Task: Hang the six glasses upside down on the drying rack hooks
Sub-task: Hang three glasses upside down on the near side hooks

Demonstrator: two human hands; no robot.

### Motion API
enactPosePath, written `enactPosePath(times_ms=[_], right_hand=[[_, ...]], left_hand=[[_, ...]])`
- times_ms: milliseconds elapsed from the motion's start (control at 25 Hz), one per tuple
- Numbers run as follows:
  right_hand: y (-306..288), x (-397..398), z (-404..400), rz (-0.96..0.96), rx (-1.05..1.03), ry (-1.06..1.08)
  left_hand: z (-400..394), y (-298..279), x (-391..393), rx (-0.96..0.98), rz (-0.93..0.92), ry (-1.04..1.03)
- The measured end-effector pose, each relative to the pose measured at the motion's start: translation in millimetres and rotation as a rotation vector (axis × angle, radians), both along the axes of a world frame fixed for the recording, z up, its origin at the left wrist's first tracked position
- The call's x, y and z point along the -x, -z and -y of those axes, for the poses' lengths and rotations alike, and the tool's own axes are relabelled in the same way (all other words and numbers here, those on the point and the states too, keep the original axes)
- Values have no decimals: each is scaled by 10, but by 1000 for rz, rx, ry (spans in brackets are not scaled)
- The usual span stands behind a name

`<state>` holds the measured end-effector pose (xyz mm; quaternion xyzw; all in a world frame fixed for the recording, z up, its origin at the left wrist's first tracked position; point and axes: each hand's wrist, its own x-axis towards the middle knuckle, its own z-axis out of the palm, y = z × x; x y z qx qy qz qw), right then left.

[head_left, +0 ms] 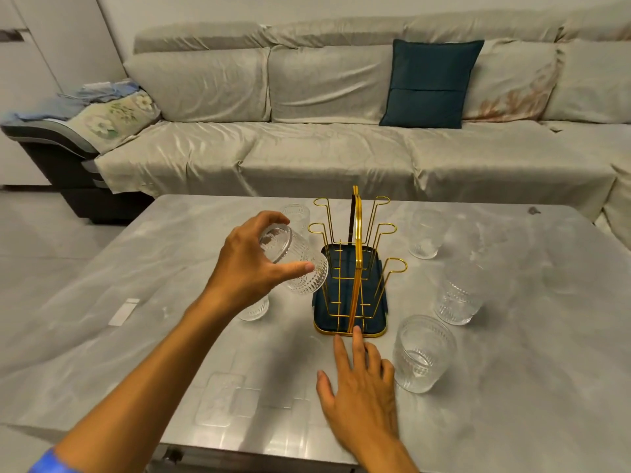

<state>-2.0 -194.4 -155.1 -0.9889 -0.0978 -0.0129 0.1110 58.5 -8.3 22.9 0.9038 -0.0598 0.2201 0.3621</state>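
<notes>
Ribbed glass (293,264), gripped tilted in the left hand (252,264) just left of the gold rack (355,268), could clip a near hook and slip, while the right hand's open fingers (356,339) steady the rack's near rim.

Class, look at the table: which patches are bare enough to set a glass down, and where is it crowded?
Free: the grey table's left side, beyond the small white card, and its far right. Crowded: beside the gold wire drying rack, with three ribbed clear glasses on its right, two on its left, and both hands there.
</notes>
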Motion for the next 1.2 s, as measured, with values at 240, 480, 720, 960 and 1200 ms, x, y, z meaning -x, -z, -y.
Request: enactPosePath(times_ms=[240,480,720,960,1200], right_hand=[[-36,5,1,-33,43,8],[-59,-2,-12,-43,44,17],[-47,4,-9,-38,56,22],[-42,12,-17,-16,62,26],[-48,40,-32,-5,86,23]], left_hand=[[162,132,-198,-81,-116,77],[216,300,-293,-182,-183,124],[175,362,-301,-197,-194,130],[92,349,-99,-137,-178,141],[-425,1150,479,638,-52,-542]])
